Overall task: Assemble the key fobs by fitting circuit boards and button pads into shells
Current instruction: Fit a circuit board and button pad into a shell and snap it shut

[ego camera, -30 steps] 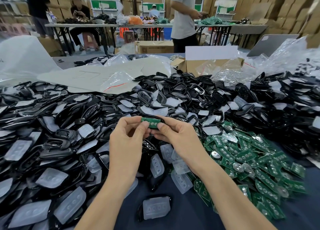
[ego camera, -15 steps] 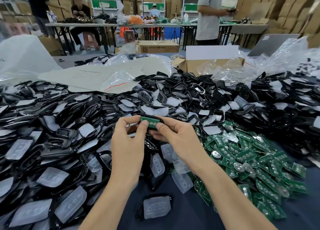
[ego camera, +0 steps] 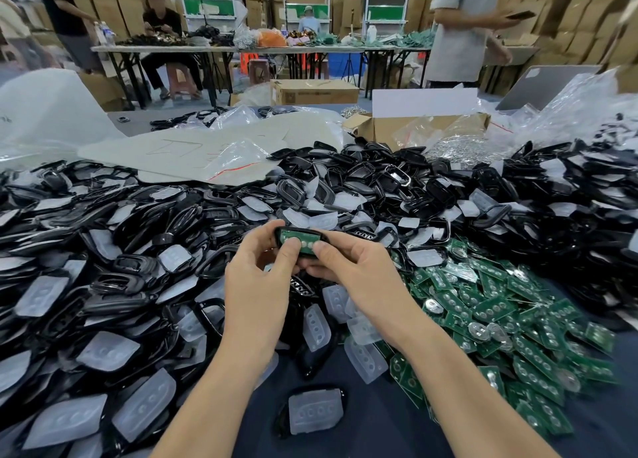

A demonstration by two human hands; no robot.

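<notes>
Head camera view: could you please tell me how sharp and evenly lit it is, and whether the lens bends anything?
Head view: the hands, left hand and right hand, and the shell they hold look sharp under soft, even light; the far tables bow from wide-angle distortion; the plastic bags show pale glare.

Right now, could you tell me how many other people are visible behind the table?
3, perhaps more hidden: one seated at the far table's left, one standing beyond them, one standing at right.

Shell (ego camera: 299, 238) underside hidden by fingers (ego camera: 291, 247), forearms cut off below
</notes>
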